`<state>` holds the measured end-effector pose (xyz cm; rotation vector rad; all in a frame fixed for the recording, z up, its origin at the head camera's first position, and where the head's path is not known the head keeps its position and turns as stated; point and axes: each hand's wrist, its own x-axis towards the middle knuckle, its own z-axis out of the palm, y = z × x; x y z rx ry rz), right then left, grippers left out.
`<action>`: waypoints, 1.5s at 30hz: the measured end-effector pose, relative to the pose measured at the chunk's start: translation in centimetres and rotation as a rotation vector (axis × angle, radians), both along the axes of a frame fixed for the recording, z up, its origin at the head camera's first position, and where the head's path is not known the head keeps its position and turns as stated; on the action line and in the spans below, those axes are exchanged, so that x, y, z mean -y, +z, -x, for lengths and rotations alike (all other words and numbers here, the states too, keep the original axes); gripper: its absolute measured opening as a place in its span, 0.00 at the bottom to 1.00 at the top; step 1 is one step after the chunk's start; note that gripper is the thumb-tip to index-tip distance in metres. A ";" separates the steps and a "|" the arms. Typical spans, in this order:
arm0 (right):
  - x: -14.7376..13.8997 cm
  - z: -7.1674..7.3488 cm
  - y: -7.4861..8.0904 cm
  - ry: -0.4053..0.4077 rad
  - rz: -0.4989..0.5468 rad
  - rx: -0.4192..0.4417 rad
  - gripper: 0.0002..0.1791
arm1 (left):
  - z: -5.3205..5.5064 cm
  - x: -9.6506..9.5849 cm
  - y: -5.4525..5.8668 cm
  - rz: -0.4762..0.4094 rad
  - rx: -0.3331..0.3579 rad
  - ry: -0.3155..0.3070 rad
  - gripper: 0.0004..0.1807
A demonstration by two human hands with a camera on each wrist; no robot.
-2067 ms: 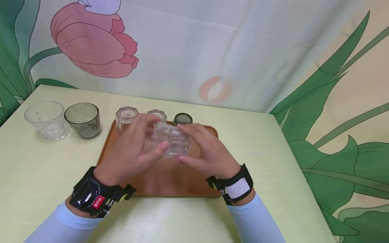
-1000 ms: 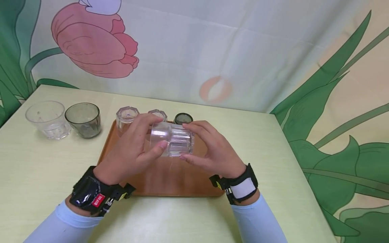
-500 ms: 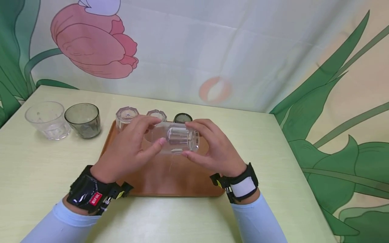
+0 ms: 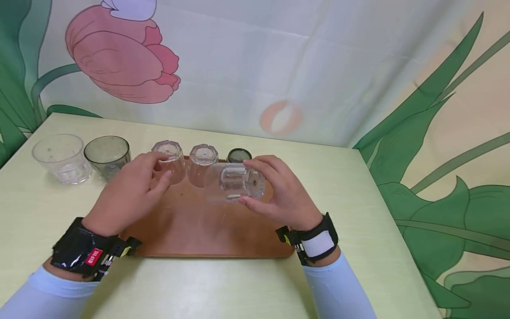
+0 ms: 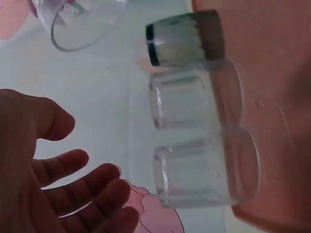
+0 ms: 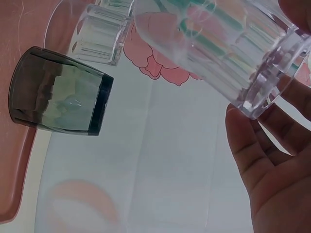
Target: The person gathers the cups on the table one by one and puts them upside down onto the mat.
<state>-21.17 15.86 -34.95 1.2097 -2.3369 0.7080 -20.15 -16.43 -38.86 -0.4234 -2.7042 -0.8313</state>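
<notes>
At far left, a wide clear cup (image 4: 63,165) stands upright on the pale table (image 4: 378,208). A smoked-grey cup (image 4: 107,153) stands just beside it, also mouth up; both are off the tray, presumably set aside as a separate pair.

The left hand (image 4: 126,192) is released: fingers loosely bent, nothing in its grasp. In the head view its fingertips overlap the nearest inverted glass (the left wrist view shows a gap between them, so no contact is recorded).

Along the back of the brown tray (image 4: 207,232), a left inverted glass (image 4: 176,165), a middle inverted glass (image 4: 202,167) and a small dark glass (image 4: 239,155) form a row, all base up. The order looks deliberate, probably keeping the front of the tray accessible.

The clear tumbler (image 4: 235,182) is held above the tray, in front of the row's right-hand part. Its long axis runs crosswise, close to level; the mouth points left, and the thick base points right and somewhat toward the wearer.

The right hand (image 4: 283,192) grasps the base end, thumb on the near side and fingers across the far side. This hold presumably suits the heavier end and leaves the rim untouched.
</notes>
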 end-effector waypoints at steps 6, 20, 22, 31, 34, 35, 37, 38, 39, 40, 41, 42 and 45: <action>0.0 0.0 -0.2 -0.014 -0.018 0.002 0.37 | 0.7 2.8 -2.0 0.078 0.147 0.064 0.27; 0.0 -0.1 -0.4 -0.017 -0.043 -0.003 0.37 | 1.2 6.0 -5.5 0.191 0.451 0.074 0.32; 0.0 0.0 -0.3 -0.012 -0.046 -0.009 0.37 | 1.3 6.3 -5.7 0.206 0.483 0.072 0.28; 0.0 0.1 -0.2 0.004 -0.051 -0.013 0.37 | 1.7 6.6 -6.3 0.190 0.526 -0.003 0.15; 0.0 0.0 -0.1 -0.006 -0.056 -0.007 0.36 | 1.9 6.5 -6.4 0.187 0.516 -0.023 0.13; 0.0 0.0 -0.1 -0.010 -0.058 -0.005 0.36 | 2.0 6.5 -6.4 0.190 0.512 -0.029 0.13; 0.0 -0.1 -0.1 -0.017 -0.062 0.000 0.36 | 2.0 6.3 -6.3 0.204 0.507 -0.033 0.12; 0.0 0.0 -0.1 -0.021 -0.066 0.002 0.37 | 2.1 6.3 -6.2 0.215 0.502 -0.036 0.12; 0.0 0.0 -0.2 -0.022 -0.069 0.005 0.37 | 2.1 6.2 -6.2 0.230 0.497 -0.039 0.12; -0.1 0.0 -0.2 -0.025 -0.072 0.006 0.37 | 2.1 6.1 -6.1 0.246 0.493 -0.040 0.11; -0.1 0.1 -0.3 -0.027 -0.075 0.008 0.37 | 2.1 6.1 -6.1 0.260 0.484 -0.044 0.11; -0.1 0.1 -0.3 -0.028 -0.077 0.009 0.37 | 2.2 6.1 -6.1 0.274 0.477 -0.047 0.12; -0.1 0.2 -0.4 -0.027 -0.079 0.011 0.38 | 2.2 6.1 -5.9 0.302 0.466 -0.059 0.12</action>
